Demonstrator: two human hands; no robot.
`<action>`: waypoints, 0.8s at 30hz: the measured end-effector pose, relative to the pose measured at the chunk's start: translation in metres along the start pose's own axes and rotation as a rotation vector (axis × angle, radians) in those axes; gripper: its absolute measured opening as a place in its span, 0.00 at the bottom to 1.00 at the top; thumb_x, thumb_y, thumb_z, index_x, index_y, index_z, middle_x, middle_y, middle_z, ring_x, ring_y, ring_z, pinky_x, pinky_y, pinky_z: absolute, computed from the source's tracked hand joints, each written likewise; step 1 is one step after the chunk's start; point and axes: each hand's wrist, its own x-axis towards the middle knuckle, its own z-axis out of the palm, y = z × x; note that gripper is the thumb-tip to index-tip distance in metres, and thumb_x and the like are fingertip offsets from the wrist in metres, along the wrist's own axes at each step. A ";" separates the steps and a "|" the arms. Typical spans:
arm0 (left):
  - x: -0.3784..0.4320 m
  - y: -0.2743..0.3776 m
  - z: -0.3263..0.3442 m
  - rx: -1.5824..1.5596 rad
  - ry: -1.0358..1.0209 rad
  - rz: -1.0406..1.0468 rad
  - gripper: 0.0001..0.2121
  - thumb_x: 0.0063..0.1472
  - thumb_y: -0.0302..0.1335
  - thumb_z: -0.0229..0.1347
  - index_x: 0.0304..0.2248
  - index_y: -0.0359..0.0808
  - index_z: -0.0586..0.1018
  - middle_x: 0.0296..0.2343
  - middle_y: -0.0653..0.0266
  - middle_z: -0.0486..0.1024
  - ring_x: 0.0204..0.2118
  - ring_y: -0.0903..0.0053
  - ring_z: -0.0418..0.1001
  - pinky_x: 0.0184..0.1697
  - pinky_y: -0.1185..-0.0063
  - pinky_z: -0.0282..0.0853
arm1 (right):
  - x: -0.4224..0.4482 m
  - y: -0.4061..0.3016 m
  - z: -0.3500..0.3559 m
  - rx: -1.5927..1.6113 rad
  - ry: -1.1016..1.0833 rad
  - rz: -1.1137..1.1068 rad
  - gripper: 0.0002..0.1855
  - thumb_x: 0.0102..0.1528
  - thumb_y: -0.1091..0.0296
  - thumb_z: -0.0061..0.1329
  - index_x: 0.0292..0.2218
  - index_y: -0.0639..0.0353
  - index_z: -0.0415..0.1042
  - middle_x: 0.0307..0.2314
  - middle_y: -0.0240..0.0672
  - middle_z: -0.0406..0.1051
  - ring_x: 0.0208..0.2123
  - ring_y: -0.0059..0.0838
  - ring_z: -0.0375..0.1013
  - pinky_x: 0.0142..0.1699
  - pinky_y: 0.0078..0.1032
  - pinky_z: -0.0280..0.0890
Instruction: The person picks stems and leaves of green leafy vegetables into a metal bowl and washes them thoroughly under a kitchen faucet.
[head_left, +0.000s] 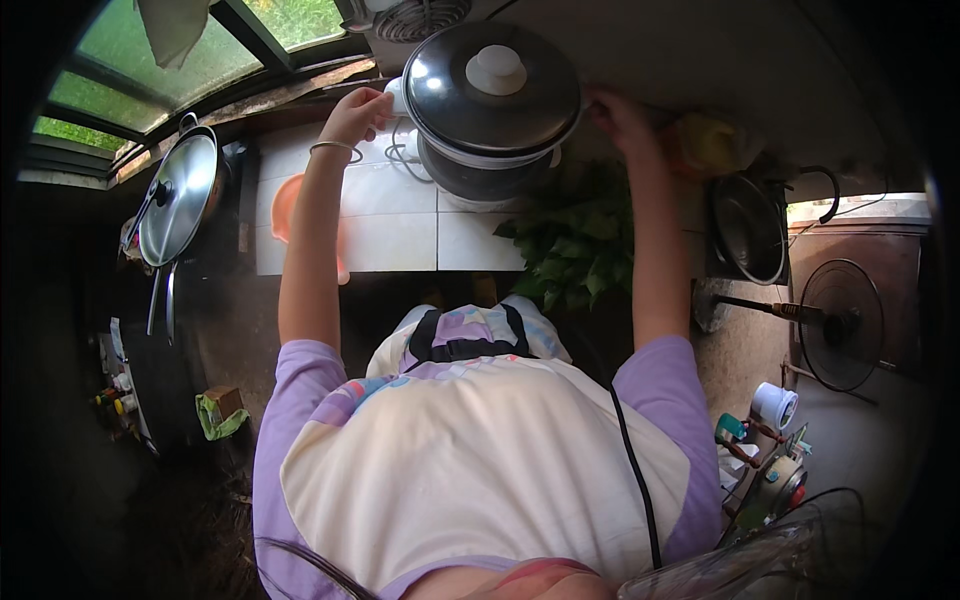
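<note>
Held up in front of me is a round pot (480, 154) with a dark, shiny lid (450, 105) and a white lid knob (496, 69). My left hand (358, 114) grips the white side handle (397, 97). On the opposite side, my right hand (621, 118) is closed at the pot's edge; its handle is mostly hidden by the fingers. Below the pot is a dark round vessel (480, 180) with a pale base, on the white tiled counter (390, 240). Whether the two touch, I cannot tell. A cord (405, 159) lies beside the vessel.
Leafy greens (581, 251) overhang the counter's front edge under my right arm. An orange plastic scoop (285, 206) lies near my left forearm. At left stands a large wok with a lid (180, 196); at right, a metal basin (746, 225) and a standing fan (840, 326).
</note>
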 end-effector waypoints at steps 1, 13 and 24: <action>0.002 -0.004 0.002 0.016 -0.003 -0.012 0.13 0.53 0.37 0.55 0.28 0.35 0.71 0.19 0.69 0.69 0.19 0.88 0.65 0.17 0.88 0.57 | 0.005 0.006 -0.006 -0.037 -0.017 -0.002 0.06 0.48 0.65 0.50 0.23 0.54 0.69 0.15 0.25 0.64 0.17 0.14 0.62 0.20 0.13 0.56; 0.023 -0.114 0.025 0.030 0.011 -0.096 0.17 0.52 0.41 0.56 0.27 0.33 0.70 0.17 0.67 0.70 0.17 0.86 0.65 0.16 0.87 0.57 | 0.020 0.089 -0.005 -0.212 -0.036 0.073 0.11 0.49 0.60 0.47 0.19 0.52 0.66 0.13 0.21 0.60 0.15 0.13 0.57 0.20 0.15 0.50; 0.026 -0.124 0.037 0.062 0.095 -0.092 0.17 0.52 0.41 0.56 0.28 0.32 0.71 0.19 0.67 0.71 0.17 0.87 0.64 0.16 0.88 0.57 | 0.031 0.105 -0.011 -0.191 0.002 0.161 0.11 0.50 0.57 0.47 0.22 0.52 0.67 0.12 0.23 0.60 0.14 0.14 0.58 0.19 0.17 0.51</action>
